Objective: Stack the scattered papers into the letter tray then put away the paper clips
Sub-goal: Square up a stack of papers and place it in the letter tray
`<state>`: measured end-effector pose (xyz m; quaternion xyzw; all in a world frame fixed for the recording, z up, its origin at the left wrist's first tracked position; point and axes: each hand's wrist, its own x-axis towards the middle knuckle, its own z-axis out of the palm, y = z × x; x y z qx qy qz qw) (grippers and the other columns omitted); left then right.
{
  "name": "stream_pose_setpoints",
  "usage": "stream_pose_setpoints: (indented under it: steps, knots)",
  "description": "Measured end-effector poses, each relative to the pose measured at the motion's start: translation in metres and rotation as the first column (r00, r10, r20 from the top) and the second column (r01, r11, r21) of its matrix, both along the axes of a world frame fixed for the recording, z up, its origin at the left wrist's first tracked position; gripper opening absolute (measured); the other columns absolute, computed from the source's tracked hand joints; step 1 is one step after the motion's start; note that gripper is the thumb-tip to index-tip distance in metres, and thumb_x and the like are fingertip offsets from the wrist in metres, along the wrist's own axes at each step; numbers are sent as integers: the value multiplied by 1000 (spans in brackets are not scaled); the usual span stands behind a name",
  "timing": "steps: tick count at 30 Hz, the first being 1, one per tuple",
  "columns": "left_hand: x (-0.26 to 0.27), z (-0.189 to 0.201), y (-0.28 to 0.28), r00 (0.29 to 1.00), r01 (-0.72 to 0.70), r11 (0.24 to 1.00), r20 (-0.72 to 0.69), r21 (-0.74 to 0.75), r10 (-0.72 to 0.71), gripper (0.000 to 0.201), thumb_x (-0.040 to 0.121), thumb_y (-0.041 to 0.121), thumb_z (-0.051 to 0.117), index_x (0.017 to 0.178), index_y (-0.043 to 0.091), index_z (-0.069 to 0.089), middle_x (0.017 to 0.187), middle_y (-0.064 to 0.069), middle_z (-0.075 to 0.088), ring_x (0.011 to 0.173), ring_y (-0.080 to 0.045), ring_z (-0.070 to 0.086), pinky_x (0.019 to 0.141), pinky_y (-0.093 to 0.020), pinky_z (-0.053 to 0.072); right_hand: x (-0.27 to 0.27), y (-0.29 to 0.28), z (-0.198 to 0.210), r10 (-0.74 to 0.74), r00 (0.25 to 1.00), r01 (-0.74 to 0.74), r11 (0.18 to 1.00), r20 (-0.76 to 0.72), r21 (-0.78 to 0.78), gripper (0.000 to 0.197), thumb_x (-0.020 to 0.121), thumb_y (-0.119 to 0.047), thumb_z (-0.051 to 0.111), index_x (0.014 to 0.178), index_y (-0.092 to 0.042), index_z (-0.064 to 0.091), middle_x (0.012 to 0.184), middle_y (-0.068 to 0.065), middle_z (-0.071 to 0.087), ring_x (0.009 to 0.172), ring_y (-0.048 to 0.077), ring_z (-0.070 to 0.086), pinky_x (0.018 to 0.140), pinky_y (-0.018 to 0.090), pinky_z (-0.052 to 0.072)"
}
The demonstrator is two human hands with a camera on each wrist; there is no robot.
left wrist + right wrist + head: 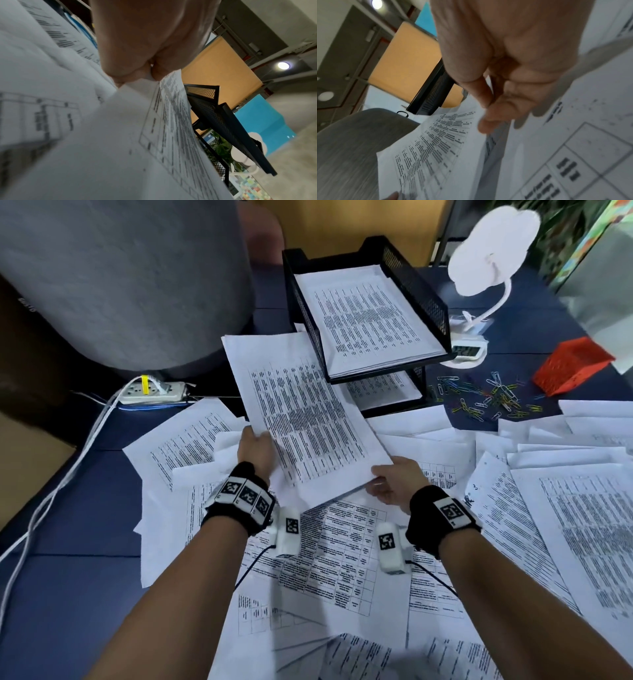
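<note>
A thin stack of printed papers [301, 412] hangs tilted above the desk, held by both hands. My left hand [255, 448] grips its left edge, thumb on top; the left wrist view shows my left hand [145, 75] pinching the sheets [163, 135]. My right hand [394, 482] pinches the near right corner, and the right wrist view shows its fingers [494, 119] curled on the paper [436, 142]. The black mesh letter tray [416, 289] stands beyond, with papers in both tiers. Coloured paper clips [486, 400] lie scattered right of the tray, next to a tipped red mesh holder [572, 368].
Many loose printed sheets [342, 559] cover the blue desk in front and to the right. A white desk fan with a small clock [479, 268] stands behind the clips. A grey chair back [120, 278], a power strip [154, 392] and white cables [68, 460] lie left.
</note>
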<state>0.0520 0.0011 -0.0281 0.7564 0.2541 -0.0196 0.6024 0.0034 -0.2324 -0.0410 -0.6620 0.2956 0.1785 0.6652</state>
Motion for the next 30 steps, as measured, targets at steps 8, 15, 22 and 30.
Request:
stream_pose_setpoints:
  steps: [8,15,22,30]
  knots:
    - [11,1,-19,953,295,955,-70,9,-294,34,96,9,41,130,4,42,112,-20,55,71,-18,53,60,-26,56,20,-20,-9,-344,930,333,938,130,95,15,93,7,42,90,-2,53,65,14,53,38,11,58,40,21,47]
    - [7,-18,-10,712,701,524,-428,484,-557,81,80,43,70,143,11,32,141,-12,43,125,-29,46,102,-37,40,49,-36,-6,-470,872,450,879,135,159,20,94,5,44,112,-2,48,67,16,51,40,13,58,40,19,47]
    - [10,-39,-11,578,799,223,-609,559,-543,102,69,64,64,148,18,20,152,-11,18,139,-32,21,109,-52,31,86,-52,-1,-459,874,452,888,157,80,23,93,4,44,113,-6,47,87,17,55,61,16,56,52,21,50]
    - [14,-40,-12,585,786,200,-598,585,-549,103,68,67,64,147,15,23,152,-12,22,139,-32,22,111,-51,28,118,-54,1,-354,926,378,884,134,-276,38,99,-17,39,135,-5,43,134,12,51,115,19,53,104,27,42]
